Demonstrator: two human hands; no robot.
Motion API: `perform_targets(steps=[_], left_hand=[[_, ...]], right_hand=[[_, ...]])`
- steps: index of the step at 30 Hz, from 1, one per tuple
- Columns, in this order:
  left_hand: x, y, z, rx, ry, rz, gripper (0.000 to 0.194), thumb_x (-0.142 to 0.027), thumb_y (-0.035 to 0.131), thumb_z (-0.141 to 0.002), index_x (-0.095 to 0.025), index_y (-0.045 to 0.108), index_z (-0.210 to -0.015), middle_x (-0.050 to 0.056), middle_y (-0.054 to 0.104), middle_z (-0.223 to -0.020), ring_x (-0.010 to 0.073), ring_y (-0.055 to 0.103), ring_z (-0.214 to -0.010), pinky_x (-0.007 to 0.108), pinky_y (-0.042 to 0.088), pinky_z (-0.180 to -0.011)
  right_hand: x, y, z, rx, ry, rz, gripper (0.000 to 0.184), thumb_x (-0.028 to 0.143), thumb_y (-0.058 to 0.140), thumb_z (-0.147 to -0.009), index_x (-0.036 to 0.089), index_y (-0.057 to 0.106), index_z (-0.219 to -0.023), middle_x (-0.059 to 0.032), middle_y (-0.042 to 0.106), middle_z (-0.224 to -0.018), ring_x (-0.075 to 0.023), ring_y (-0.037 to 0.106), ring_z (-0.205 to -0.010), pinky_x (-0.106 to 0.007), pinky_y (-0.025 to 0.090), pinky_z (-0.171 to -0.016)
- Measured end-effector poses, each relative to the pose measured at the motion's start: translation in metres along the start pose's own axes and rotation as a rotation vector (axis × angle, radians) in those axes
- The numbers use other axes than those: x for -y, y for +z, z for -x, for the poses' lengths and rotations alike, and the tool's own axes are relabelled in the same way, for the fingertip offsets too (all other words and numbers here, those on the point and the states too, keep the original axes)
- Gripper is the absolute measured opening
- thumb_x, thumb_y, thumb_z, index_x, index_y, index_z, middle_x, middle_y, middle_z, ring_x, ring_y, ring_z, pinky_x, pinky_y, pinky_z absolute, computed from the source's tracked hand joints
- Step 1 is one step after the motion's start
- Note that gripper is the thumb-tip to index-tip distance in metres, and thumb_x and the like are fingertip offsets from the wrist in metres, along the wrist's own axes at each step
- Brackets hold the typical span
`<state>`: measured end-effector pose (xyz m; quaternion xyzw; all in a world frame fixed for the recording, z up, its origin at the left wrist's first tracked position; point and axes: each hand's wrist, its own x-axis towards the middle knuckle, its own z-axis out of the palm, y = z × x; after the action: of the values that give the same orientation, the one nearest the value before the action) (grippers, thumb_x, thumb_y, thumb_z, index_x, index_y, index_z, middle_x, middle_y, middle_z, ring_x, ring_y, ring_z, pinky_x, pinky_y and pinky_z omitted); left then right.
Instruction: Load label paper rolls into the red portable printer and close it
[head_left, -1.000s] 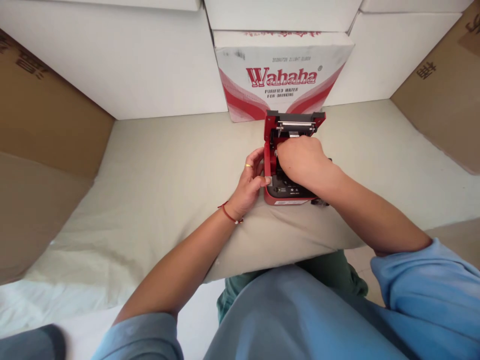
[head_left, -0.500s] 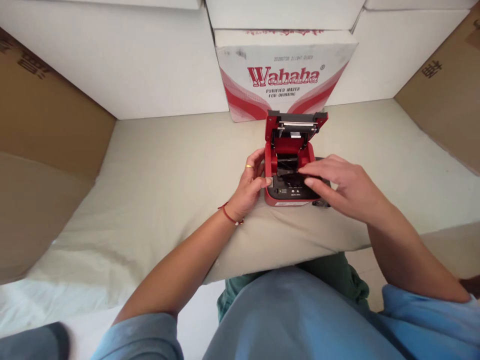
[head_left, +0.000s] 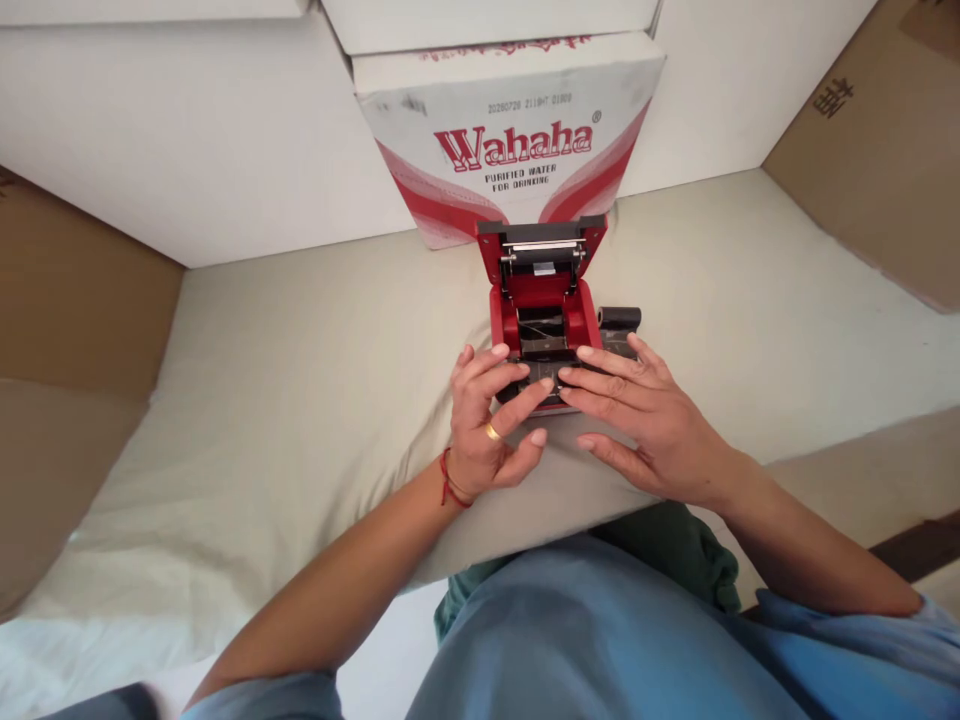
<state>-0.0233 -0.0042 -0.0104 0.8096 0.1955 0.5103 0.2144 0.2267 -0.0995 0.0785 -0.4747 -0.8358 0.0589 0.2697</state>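
Observation:
A red and black label printer (head_left: 582,312) stands on the cloth-covered table with its lid (head_left: 540,287) tipped up. Dark shiny film (head_left: 543,373) lies over its front panel and inside its bay. My left hand (head_left: 491,415), with a gold ring and a red cord bracelet, rests its spread fingertips on the front left of the printer. From the right, the outstretched fingers of my right hand (head_left: 637,415) touch the film at the front, thumb apart. Just right of the printer lies a black roll (head_left: 621,318) of the film, partly hidden by my right hand.
A Wahaha water carton (head_left: 517,150) stands right behind the raised lid. White boxes (head_left: 187,130) line the back, and brown cartons (head_left: 862,150) flank both sides. The beige cloth (head_left: 315,370) is wrinkled toward the front edge.
My left hand has moved from the printer's left side onto its front panel. My right hand has spread its fingers on the front, uncovering the black roll. The view has shifted right.

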Motion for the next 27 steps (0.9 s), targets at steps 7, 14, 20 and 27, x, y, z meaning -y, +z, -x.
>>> perform_targets(steps=[7,14,20,27], left_hand=[[-0.009,0.005,-0.008,-0.070,0.115,-0.315,0.052,-0.029,0.073,-0.098,-0.040,0.076,-0.148,0.005,0.076,-0.124,0.0327,0.069,-0.140,0.066,0.039,-0.140],[-0.013,0.006,-0.010,-0.112,0.155,-0.390,0.041,-0.020,0.074,-0.093,-0.033,0.081,-0.131,0.006,0.073,-0.125,0.0295,0.065,-0.145,0.059,0.043,-0.138],[-0.013,0.006,-0.009,-0.123,0.160,-0.363,0.041,-0.017,0.076,-0.090,-0.034,0.081,-0.126,0.006,0.069,-0.128,0.0310,0.060,-0.150,0.061,0.040,-0.140],[-0.011,0.004,-0.006,-0.124,0.172,-0.328,0.045,-0.015,0.078,-0.086,-0.037,0.081,-0.125,0.006,0.066,-0.134,0.0318,0.053,-0.157,0.064,0.033,-0.143]], right_hand=[[-0.005,-0.007,-0.001,-0.103,-0.046,-0.125,0.038,0.040,0.067,-0.116,0.028,0.074,-0.151,-0.0096,0.084,-0.149,-0.0291,0.075,-0.148,-0.062,0.036,-0.145],[-0.096,-0.002,-0.063,-0.463,0.385,-0.398,0.060,0.074,0.057,-0.114,0.040,0.065,-0.163,-0.0062,0.071,-0.168,-0.0299,0.064,-0.160,-0.056,0.054,-0.134],[-0.106,0.005,-0.113,-0.399,0.320,-0.554,0.073,0.088,0.050,-0.109,0.034,0.077,-0.150,-0.0042,0.082,-0.150,-0.0283,0.072,-0.150,-0.053,0.053,-0.135],[-0.061,-0.001,-0.081,-0.455,0.222,-0.448,0.054,0.068,0.054,-0.118,0.029,0.091,-0.120,-0.0059,0.091,-0.128,-0.0290,0.082,-0.135,-0.053,0.059,-0.127]])
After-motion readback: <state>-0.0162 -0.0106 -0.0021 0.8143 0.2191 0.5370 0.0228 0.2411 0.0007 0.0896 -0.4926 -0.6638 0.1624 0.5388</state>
